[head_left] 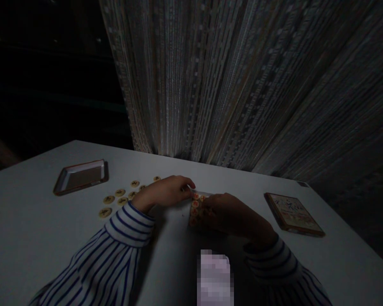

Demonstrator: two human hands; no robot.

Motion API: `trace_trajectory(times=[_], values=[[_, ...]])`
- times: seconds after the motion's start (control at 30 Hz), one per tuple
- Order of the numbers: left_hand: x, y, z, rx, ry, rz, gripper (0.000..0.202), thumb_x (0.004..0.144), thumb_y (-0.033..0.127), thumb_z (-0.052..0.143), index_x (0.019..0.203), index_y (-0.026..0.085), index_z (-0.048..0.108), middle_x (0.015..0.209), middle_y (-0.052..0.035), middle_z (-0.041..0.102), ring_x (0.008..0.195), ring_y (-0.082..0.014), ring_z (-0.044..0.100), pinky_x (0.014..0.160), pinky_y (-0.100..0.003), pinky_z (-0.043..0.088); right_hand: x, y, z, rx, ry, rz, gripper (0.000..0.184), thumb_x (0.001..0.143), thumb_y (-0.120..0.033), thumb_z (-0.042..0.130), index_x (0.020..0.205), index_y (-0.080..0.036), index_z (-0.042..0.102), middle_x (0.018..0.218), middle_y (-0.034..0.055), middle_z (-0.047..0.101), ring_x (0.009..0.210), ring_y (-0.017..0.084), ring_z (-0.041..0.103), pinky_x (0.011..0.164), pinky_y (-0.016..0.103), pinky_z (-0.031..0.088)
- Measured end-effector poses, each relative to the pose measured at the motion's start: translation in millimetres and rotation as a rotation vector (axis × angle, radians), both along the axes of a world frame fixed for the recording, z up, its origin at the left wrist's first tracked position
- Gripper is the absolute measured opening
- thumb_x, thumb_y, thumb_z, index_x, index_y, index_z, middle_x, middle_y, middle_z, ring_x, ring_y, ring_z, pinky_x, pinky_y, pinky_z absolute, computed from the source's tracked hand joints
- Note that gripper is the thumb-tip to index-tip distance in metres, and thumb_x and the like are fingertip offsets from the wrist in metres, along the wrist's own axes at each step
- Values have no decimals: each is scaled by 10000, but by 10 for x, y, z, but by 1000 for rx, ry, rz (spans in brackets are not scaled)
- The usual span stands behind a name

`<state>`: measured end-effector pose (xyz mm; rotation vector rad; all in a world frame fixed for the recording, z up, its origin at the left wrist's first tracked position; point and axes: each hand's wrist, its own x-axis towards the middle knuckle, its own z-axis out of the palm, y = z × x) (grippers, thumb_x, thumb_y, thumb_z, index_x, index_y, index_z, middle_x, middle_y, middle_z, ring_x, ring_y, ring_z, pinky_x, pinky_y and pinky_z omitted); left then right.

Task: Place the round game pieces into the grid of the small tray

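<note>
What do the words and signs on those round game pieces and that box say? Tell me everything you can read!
Nothing can be read for sure: the dark-marked round game pieces, the red-marked round game pieces and the flat printed box all have marks too small or blurred to read.

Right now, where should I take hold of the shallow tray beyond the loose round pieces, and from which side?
Take the shallow tray by its raised rim at the left short end, coming in from the left. It lies flat and low, so the rim is the part that stands proud, and the table beside that end is bare. The round game pieces lie along its near side and could get knocked from there.
</note>
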<state>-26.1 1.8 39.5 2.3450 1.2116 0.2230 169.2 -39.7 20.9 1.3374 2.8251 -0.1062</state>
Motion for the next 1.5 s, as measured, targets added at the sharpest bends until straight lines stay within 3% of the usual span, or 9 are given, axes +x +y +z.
trace_trajectory(times=[0.3, 0.53, 1.07, 1.5], values=[[-19, 4, -15, 24, 89, -13, 330, 817, 312, 455, 1077, 182, 612, 951, -55, 697, 838, -177, 632, 739, -251, 438, -33, -25, -12, -62, 3, 12, 126, 802, -221, 522, 795, -160, 632, 770, 37, 657, 626, 103, 559, 528, 217, 318], [-22, 3, -22, 60, 169, -8, 317, 808, 313, 455, 1049, 196, 624, 943, -63, 695, 849, -202, 625, 754, -286, 429, -33, -13, -71, -48, -25, 39, 170, 821, -288, 517, 812, -179, 648, 774, 24, 655, 631, 105, 550, 535, 233, 323], [-52, 58, -105, 89, 123, 32, 325, 813, 333, 452, 1045, 169, 610, 954, -86, 688, 837, -203, 622, 692, -273, 439, -48, -37, -28, -77, -15, 58, 183, 838, -267, 493, 817, -174, 649, 808, 32, 672, 682, 111, 574, 587, 224, 361], [-59, 51, -87, 61, 141, 58, 333, 809, 329, 460, 1066, 170, 600, 986, -99, 680, 865, -215, 615, 715, -288, 432, -53, -53, 6, -108, -3, 40, 195, 855, -296, 480, 843, -207, 653, 826, 14, 677, 720, 127, 590, 611, 238, 370]])
